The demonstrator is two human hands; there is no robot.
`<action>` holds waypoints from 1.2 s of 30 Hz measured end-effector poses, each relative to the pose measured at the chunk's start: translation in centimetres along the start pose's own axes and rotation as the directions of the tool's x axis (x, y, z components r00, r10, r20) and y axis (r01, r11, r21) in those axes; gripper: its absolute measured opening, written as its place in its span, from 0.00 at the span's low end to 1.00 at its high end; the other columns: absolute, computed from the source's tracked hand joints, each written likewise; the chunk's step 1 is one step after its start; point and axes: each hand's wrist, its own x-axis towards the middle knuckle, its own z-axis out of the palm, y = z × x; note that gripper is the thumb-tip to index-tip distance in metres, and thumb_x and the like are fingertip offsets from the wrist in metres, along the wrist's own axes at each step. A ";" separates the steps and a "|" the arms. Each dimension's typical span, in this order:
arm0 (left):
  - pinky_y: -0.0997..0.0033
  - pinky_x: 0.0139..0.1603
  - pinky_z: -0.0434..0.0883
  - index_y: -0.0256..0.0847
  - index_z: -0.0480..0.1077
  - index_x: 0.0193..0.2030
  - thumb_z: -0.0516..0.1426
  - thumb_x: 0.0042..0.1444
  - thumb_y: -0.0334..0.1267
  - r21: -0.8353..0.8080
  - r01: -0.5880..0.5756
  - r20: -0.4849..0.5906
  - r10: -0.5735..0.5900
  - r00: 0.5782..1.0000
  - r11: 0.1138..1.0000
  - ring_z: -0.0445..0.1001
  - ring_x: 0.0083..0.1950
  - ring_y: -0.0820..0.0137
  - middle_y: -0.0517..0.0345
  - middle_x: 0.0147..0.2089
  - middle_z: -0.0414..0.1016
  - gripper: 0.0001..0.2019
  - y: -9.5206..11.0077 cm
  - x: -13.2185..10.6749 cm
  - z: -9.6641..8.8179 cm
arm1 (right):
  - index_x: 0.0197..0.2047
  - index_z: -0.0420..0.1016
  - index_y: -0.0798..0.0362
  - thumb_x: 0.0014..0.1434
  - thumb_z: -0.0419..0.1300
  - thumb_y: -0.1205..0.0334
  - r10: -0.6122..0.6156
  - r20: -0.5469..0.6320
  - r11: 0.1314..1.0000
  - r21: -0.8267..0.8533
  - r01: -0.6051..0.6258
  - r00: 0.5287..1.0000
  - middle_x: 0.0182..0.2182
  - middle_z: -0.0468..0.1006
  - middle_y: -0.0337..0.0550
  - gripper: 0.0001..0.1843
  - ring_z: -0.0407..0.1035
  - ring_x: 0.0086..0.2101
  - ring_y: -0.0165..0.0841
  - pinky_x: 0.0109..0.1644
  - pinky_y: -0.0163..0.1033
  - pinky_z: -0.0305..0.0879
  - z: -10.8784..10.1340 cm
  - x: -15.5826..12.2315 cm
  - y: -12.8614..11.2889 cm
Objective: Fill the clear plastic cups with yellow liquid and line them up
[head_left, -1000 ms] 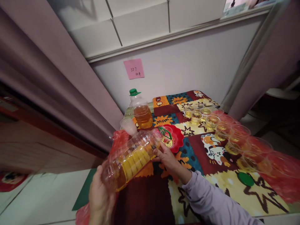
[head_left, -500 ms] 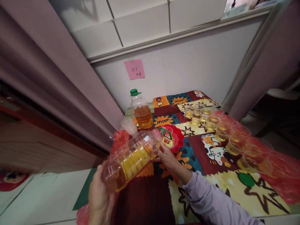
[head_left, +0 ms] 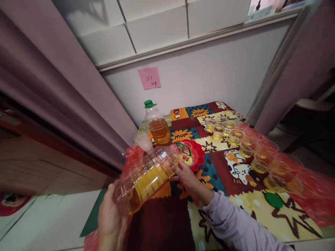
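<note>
Both hands are curled partway closed around one clear bottle (head_left: 148,183): the left hand (head_left: 110,212) cups its base end, and the right hand (head_left: 185,176) has hold of it near the neck. The bottle lies tilted between them, its neck pointing past the right hand toward the red plate (head_left: 200,158). If the left hand lifted too sharply, liquid could surge out and splash the plate or the mat (head_left: 162,223) below the hands. Smooth plastic might also slide should the right hand's fingers loosen, and a swing away from the left hand could knock the stacked cups (head_left: 143,141) beyond the bottle. The bottle is see-through and ribbed, with yellow-amber liquid along its lower side.
</note>
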 end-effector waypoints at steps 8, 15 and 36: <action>0.61 0.55 0.79 0.43 0.80 0.41 0.60 0.68 0.43 0.031 -0.028 0.013 0.027 1.000 0.999 0.82 0.43 0.63 0.57 0.42 0.85 0.10 -0.3 0.5 -0.3 | 0.70 0.73 0.41 0.62 0.74 0.36 0.001 0.005 1.000 0.008 -0.001 1.000 0.66 0.78 0.48 0.39 0.80 0.58 0.48 0.51 0.51 0.85 0.1 0.0 -0.2; 0.63 0.57 0.78 0.41 0.81 0.42 0.60 0.70 0.42 -0.006 0.006 0.028 -0.005 1.000 1.000 0.82 0.46 0.65 0.56 0.45 0.86 0.10 0.1 0.4 -0.2 | 0.70 0.72 0.41 0.62 0.73 0.35 0.003 0.003 1.000 0.002 -0.003 1.000 0.66 0.79 0.49 0.39 0.80 0.58 0.48 0.53 0.52 0.84 0.1 0.0 -0.2; 0.67 0.55 0.78 0.41 0.81 0.41 0.60 0.71 0.42 -0.013 -0.017 0.014 0.018 1.000 1.000 0.81 0.46 0.67 0.57 0.44 0.85 0.10 0.3 -0.1 0.4 | 0.71 0.72 0.40 0.63 0.73 0.37 0.007 0.009 1.000 0.029 -0.007 1.000 0.68 0.78 0.48 0.39 0.79 0.60 0.48 0.52 0.50 0.84 0.0 0.1 -0.2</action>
